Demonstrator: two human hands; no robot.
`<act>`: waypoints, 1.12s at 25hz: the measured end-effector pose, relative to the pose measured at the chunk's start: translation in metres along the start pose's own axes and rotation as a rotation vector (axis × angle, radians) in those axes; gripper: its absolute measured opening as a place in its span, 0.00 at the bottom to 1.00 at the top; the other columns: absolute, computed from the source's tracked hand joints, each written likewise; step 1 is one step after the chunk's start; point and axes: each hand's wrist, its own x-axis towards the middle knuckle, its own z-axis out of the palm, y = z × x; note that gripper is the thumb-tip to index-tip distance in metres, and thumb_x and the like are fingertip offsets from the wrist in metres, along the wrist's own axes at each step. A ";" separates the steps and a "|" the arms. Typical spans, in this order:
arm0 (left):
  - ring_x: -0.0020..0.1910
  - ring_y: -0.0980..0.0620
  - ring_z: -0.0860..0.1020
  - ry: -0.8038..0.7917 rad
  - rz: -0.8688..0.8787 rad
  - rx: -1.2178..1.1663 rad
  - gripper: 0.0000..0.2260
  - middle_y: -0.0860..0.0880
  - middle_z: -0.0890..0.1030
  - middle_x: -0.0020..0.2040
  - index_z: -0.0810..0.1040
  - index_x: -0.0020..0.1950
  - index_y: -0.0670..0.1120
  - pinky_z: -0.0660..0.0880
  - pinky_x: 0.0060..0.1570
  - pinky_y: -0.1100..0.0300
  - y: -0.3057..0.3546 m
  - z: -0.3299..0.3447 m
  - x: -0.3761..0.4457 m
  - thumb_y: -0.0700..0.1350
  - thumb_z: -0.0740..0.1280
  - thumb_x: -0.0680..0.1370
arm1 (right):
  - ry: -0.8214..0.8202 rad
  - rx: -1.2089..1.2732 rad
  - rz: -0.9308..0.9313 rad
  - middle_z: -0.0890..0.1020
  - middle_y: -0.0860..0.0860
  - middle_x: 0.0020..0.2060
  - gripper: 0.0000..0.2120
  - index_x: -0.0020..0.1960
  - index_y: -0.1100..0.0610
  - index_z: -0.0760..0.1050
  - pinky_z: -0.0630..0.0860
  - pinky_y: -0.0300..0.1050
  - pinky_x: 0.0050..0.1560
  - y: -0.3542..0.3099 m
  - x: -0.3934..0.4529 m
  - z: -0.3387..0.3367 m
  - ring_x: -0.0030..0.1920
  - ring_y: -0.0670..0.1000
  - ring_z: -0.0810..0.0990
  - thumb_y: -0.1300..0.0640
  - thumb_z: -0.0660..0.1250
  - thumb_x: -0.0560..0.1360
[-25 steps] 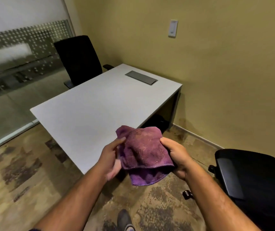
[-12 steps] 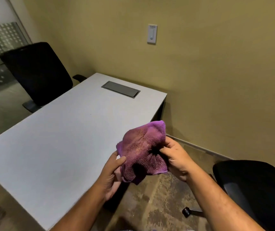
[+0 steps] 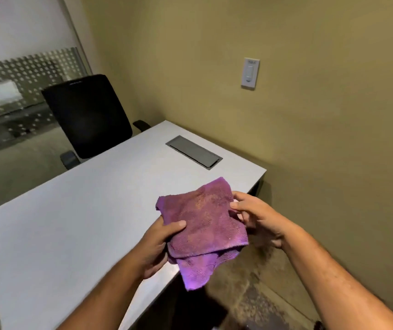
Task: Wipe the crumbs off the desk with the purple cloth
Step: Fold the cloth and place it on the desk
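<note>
A folded purple cloth (image 3: 205, 222) hangs in the air over the right front part of the white desk (image 3: 71, 222). My left hand (image 3: 159, 244) grips its left edge, thumb on top. My right hand (image 3: 255, 215) pinches its right edge. A loose corner of the cloth droops below the desk's edge. The cloth's top face shows brownish specks. No crumbs are clearly visible on the desk.
A grey cable hatch (image 3: 194, 152) is set into the desk's far end. A black office chair (image 3: 88, 113) stands behind the desk at the left, by a frosted glass wall (image 3: 19, 96). The yellow wall (image 3: 309, 115) with a light switch (image 3: 250, 73) runs along the right.
The cloth has been spread flatter and lifted over the desk's corner. I have come closer to the desk, and the view has tilted up.
</note>
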 end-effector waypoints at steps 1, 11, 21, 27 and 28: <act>0.52 0.45 0.87 -0.012 0.020 0.056 0.26 0.43 0.87 0.61 0.76 0.73 0.45 0.84 0.44 0.54 0.011 0.005 0.011 0.41 0.73 0.74 | -0.064 -0.016 0.018 0.89 0.47 0.51 0.20 0.71 0.52 0.78 0.79 0.32 0.38 -0.009 0.009 -0.021 0.42 0.41 0.86 0.59 0.69 0.80; 0.39 0.49 0.86 0.395 -0.081 -0.288 0.10 0.46 0.86 0.44 0.90 0.45 0.47 0.84 0.44 0.53 0.005 0.028 0.130 0.47 0.69 0.79 | -0.116 -0.236 -0.090 0.89 0.47 0.57 0.18 0.41 0.54 0.87 0.78 0.36 0.41 -0.061 0.108 -0.121 0.52 0.44 0.86 0.70 0.62 0.77; 0.58 0.41 0.88 0.371 -0.033 0.107 0.20 0.42 0.87 0.62 0.83 0.65 0.52 0.84 0.53 0.43 0.002 0.001 0.229 0.45 0.77 0.74 | -0.045 -0.427 0.089 0.82 0.53 0.43 0.14 0.52 0.57 0.84 0.76 0.46 0.44 -0.058 0.202 -0.150 0.42 0.49 0.78 0.52 0.82 0.70; 0.58 0.48 0.88 0.399 -0.155 0.073 0.15 0.49 0.89 0.60 0.84 0.67 0.52 0.86 0.55 0.45 0.023 -0.039 0.274 0.58 0.67 0.85 | -0.173 -0.490 0.088 0.83 0.56 0.48 0.20 0.62 0.52 0.81 0.80 0.49 0.50 -0.061 0.254 -0.168 0.47 0.51 0.82 0.64 0.81 0.73; 0.59 0.48 0.88 0.380 -0.187 0.054 0.17 0.49 0.89 0.60 0.84 0.67 0.52 0.86 0.58 0.45 0.024 -0.043 0.278 0.59 0.64 0.85 | -0.172 -0.440 0.107 0.83 0.55 0.49 0.21 0.64 0.53 0.80 0.81 0.48 0.51 -0.060 0.262 -0.169 0.48 0.51 0.83 0.64 0.80 0.75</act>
